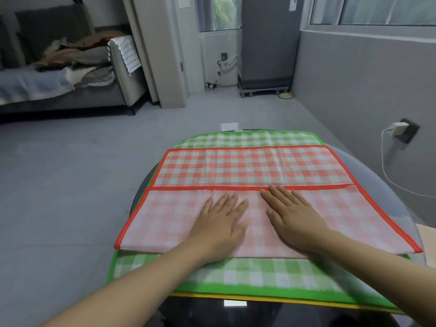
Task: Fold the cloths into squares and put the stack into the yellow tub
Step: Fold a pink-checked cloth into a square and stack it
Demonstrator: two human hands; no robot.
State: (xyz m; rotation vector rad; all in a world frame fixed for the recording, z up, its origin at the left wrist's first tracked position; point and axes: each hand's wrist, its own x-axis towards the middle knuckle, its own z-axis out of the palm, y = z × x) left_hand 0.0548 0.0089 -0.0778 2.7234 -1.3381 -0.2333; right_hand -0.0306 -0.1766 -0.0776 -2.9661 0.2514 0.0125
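First fold on the red checked cloth [254, 168], that's the step I put us in. It lies on top of a green checked cloth [236, 274], both on the round dark desk [401, 208]. A yellow edge [259, 299] peeks from under the green one at the near side; could be a third cloth, I can't tell.

Left to right: the red cloth's left border runs clean, the near half is turned over onto itself with the paler back side up, and its red hem sits about midway across the cloth.

My left hand [221, 223] lies flat on the folded flap, fingers spread, palm down, gripping nothing. My right hand [292, 218] is just beside it, also flat and open, fingertips touching the hem line. Both are pressing, not grasping.

The flap's right end runs out to the desk's right edge, and the hem looks a bit slanted there.

Progress: early, I judge. One cloth is partly folded, the green one is untouched, and no stack exists yet. The yellow tub is not in view, so I can't say where it stands.

Next move, as I read it: smooth the flap outward, then pinch a side edge and bring it across to get a square. That needs the corners matched, and the green cloth underneath shouldn't get dragged along.
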